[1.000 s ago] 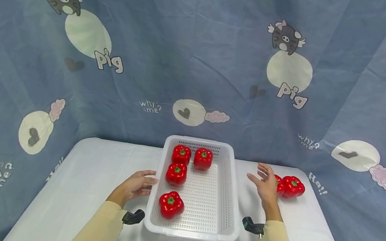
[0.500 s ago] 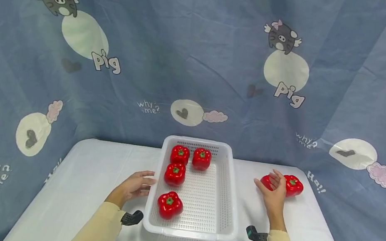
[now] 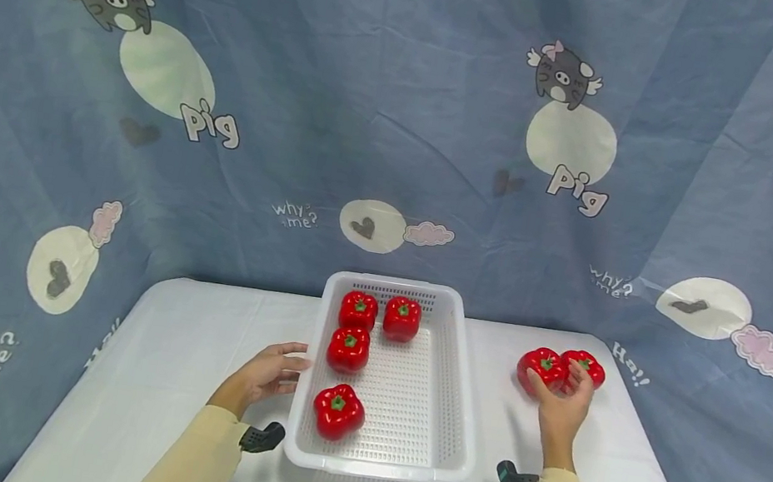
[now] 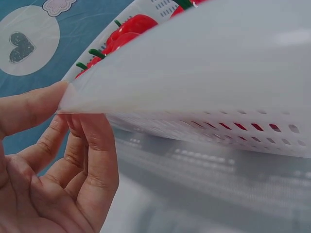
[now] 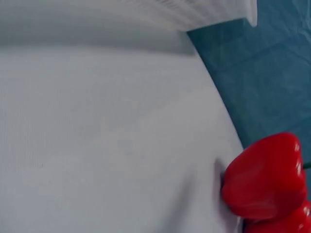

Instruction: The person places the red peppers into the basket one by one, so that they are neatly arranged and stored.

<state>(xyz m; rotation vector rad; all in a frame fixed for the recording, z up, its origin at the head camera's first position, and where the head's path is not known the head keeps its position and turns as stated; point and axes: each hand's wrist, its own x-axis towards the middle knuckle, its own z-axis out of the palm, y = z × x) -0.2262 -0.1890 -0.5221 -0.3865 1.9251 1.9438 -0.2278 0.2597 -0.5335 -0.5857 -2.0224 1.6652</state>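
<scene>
My left hand [image 3: 267, 374] is at the left side of a white plastic basket [image 3: 471, 406]. In the left wrist view its thumb lies on top of the basket rim with fingers beneath, pinching it. Several glossy red bell peppers with green stems stand in the basket, one of them [image 3: 338, 412] near the front. On the table to the right sit two more, a left bell pepper [image 3: 539, 366] and a right bell pepper [image 3: 587, 364], side by side. My right hand [image 3: 562, 412] reaches over them, thumb and fingers spread apart at the left pepper. The right wrist view shows no fingers.
A white cloth covers the table [image 3: 203, 347]. Right behind its back edge hangs a blue printed curtain [image 3: 260, 128], close to the basket's far end. The basket's right half shows bare perforated bottom.
My right hand has moved to the right, from beside the left pepper to over the pair, uncovering most of the left one. My left hand stays at the basket rim.
</scene>
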